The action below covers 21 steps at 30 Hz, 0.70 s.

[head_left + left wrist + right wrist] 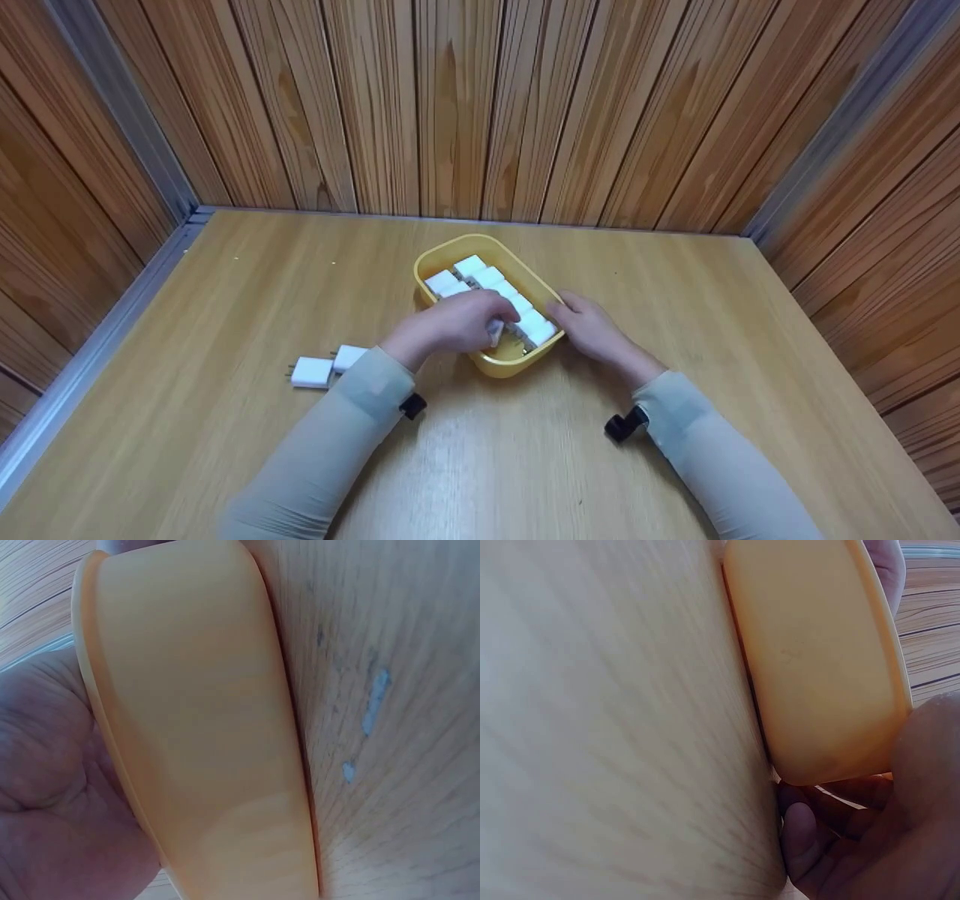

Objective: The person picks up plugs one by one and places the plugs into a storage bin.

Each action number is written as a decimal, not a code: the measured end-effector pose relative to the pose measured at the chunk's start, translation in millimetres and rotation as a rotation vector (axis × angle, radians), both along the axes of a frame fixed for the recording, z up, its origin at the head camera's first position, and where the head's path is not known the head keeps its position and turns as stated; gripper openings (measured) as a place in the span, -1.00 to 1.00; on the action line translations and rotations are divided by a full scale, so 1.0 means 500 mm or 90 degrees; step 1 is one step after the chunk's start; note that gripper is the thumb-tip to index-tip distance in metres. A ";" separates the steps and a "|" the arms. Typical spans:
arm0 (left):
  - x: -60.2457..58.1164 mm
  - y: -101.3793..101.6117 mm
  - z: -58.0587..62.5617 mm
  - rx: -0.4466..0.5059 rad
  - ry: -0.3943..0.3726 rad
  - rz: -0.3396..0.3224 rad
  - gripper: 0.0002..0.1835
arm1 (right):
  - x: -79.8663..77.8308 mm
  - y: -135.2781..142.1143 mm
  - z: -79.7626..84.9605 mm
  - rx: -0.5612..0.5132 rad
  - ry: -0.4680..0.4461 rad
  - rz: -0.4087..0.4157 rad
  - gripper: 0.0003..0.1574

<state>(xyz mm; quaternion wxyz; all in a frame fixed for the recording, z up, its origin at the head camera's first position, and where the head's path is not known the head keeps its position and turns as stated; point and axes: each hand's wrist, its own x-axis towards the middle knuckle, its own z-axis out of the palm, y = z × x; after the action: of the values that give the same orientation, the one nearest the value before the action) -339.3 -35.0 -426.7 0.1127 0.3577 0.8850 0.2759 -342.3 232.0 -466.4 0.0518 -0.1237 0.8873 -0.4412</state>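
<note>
A yellow plastic box (504, 367) stands on the table, holding rows of white plug-in chargers (487, 277). My left hand (469, 319) reaches over its near left rim and pinches a white charger (496, 331) low inside, partly covered by the fingers. In the left wrist view the palm (52, 787) is beside the rim and the fingertips are hidden behind the wall. My right hand (596, 328) grips the box at its right corner; in the right wrist view its curled fingers (802, 836) lie against the outer wall near the table.
Two more white chargers, one (312, 373) with its prongs pointing left and another (349, 357) partly behind the left sleeve, lie on the table (480, 465) left of the box. Wood-panelled walls (457, 112) enclose the back and sides.
</note>
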 end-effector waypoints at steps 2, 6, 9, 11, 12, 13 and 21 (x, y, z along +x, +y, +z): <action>0.001 0.002 0.000 -0.008 -0.003 0.004 -0.49 | 0.001 0.000 0.000 -0.004 -0.003 -0.001 -0.53; 0.005 0.005 0.003 -0.022 -0.019 0.014 -0.51 | 0.000 0.000 -0.001 -0.009 -0.010 -0.002 -0.51; 0.007 0.005 0.005 -0.031 -0.022 0.018 -0.49 | -0.001 0.001 -0.002 -0.008 -0.016 0.002 -0.50; 0.008 0.004 0.006 -0.032 -0.024 0.022 -0.46 | -0.002 0.001 -0.002 -0.008 -0.020 0.002 -0.49; 0.008 0.004 0.006 -0.031 -0.025 0.023 -0.45 | -0.002 0.001 -0.002 -0.005 -0.022 0.000 -0.48; 0.009 0.003 0.007 -0.029 -0.027 0.025 -0.45 | -0.002 0.001 -0.001 -0.002 -0.022 0.000 -0.47; 0.008 -0.003 0.001 -0.012 0.003 0.059 -0.55 | -0.001 0.002 0.001 0.016 -0.028 -0.004 -0.46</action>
<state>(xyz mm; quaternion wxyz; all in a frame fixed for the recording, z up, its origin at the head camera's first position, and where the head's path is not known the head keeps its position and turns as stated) -335.4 -36.4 -426.4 0.1008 0.3158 0.9036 0.2715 -342.9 233.2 -465.7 0.0717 -0.1103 0.8920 -0.4325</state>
